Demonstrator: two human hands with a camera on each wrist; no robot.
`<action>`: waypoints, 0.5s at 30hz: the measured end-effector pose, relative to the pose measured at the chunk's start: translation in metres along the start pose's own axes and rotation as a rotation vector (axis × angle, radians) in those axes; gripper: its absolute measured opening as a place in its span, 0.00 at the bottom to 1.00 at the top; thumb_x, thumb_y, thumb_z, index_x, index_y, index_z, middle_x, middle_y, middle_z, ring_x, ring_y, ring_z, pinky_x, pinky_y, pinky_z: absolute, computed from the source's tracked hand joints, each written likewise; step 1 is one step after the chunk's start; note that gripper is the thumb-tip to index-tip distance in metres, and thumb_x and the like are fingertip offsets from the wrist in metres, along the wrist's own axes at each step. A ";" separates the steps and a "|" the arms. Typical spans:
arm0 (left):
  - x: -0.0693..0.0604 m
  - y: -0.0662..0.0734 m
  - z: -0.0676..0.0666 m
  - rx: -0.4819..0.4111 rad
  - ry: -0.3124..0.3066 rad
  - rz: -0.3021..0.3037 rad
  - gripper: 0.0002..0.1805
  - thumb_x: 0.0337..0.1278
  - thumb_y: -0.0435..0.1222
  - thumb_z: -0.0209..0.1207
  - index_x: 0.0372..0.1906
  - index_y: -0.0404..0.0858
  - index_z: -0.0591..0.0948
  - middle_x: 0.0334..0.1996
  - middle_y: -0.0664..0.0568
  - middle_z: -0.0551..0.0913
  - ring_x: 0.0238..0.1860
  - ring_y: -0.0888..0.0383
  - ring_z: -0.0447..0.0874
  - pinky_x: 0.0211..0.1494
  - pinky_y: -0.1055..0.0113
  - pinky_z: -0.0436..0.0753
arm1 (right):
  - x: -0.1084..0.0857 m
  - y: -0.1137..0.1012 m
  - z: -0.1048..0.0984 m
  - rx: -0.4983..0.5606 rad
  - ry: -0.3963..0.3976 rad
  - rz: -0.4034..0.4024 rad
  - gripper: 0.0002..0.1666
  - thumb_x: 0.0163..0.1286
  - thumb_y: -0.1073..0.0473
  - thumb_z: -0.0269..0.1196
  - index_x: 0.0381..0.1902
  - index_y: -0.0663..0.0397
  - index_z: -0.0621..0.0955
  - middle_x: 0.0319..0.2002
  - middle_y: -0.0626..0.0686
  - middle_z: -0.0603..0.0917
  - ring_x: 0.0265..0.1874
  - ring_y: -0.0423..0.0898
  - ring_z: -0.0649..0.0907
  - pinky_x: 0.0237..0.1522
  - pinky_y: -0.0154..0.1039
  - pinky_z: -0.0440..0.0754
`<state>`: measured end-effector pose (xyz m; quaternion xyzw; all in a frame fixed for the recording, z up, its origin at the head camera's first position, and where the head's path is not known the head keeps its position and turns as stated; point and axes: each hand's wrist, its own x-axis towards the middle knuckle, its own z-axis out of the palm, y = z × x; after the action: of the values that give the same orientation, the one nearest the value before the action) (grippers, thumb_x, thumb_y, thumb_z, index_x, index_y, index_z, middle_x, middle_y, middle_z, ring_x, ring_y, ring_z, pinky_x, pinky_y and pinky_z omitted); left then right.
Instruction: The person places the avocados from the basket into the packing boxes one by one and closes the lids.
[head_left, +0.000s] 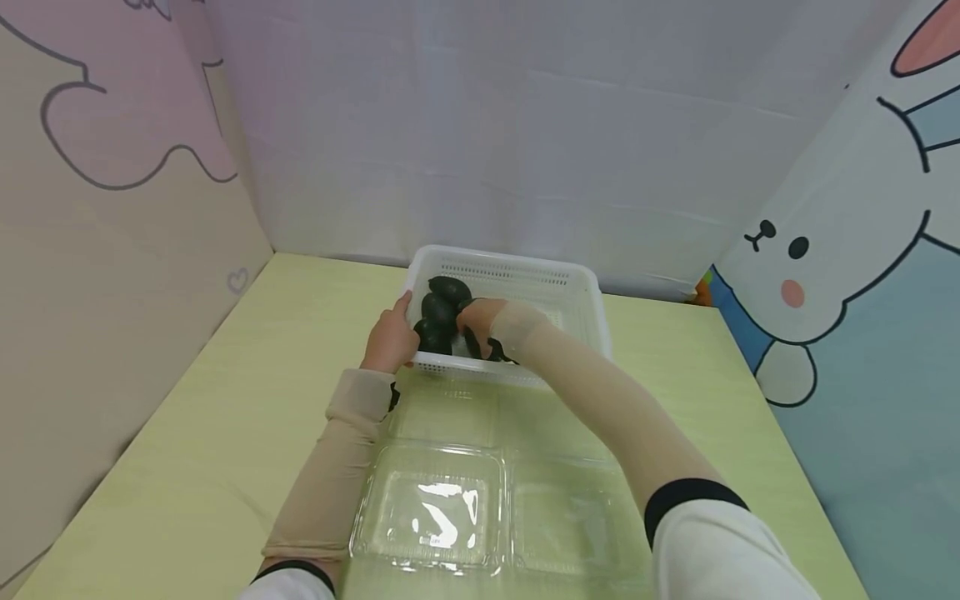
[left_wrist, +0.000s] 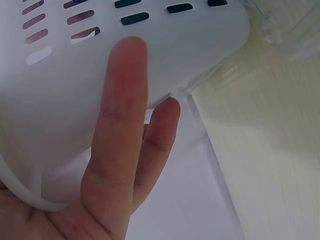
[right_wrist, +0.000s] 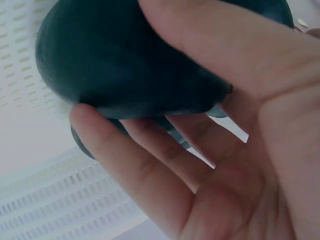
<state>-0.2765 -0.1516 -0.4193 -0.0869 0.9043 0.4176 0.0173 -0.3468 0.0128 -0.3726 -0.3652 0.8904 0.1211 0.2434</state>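
Dark green oval fruits, avocado-like (head_left: 437, 310), lie at the left end of a white perforated basket (head_left: 517, 261). My left hand (head_left: 390, 340) grips the basket's left side; in the left wrist view that hand (left_wrist: 115, 150) has its fingers along the outer wall (left_wrist: 60, 105), with the rim by the thumb's base. Reaching inside the basket, my right hand (head_left: 480, 318) holds one dark green fruit (right_wrist: 115, 60) between thumb and fingers, as the right wrist view shows. Another fruit (right_wrist: 82, 142) is partly hidden behind those fingers.
Clear plastic containers (head_left: 431, 508) stand on the pale yellow table (head_left: 300, 308) in front of the basket, between my forearms. A white wall rises behind the basket, and walls with cartoon drawings flank the table on both sides.
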 end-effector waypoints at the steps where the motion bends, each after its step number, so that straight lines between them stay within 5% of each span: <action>1: 0.000 0.000 0.000 -0.001 -0.001 0.001 0.42 0.58 0.24 0.48 0.78 0.45 0.51 0.54 0.30 0.68 0.45 0.36 0.75 0.23 0.59 0.85 | -0.001 0.001 0.000 0.000 0.004 -0.002 0.36 0.54 0.62 0.74 0.61 0.51 0.77 0.59 0.52 0.78 0.57 0.48 0.76 0.59 0.41 0.76; 15: 0.001 -0.002 0.001 0.004 0.004 0.006 0.42 0.59 0.24 0.48 0.78 0.45 0.50 0.55 0.30 0.68 0.47 0.36 0.74 0.18 0.66 0.82 | 0.002 0.016 -0.003 0.040 0.006 -0.013 0.33 0.56 0.63 0.72 0.60 0.46 0.78 0.61 0.53 0.77 0.60 0.50 0.75 0.61 0.43 0.74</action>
<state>-0.2776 -0.1518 -0.4218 -0.0849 0.9054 0.4157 0.0142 -0.3600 0.0214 -0.3707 -0.3666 0.8908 0.1005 0.2489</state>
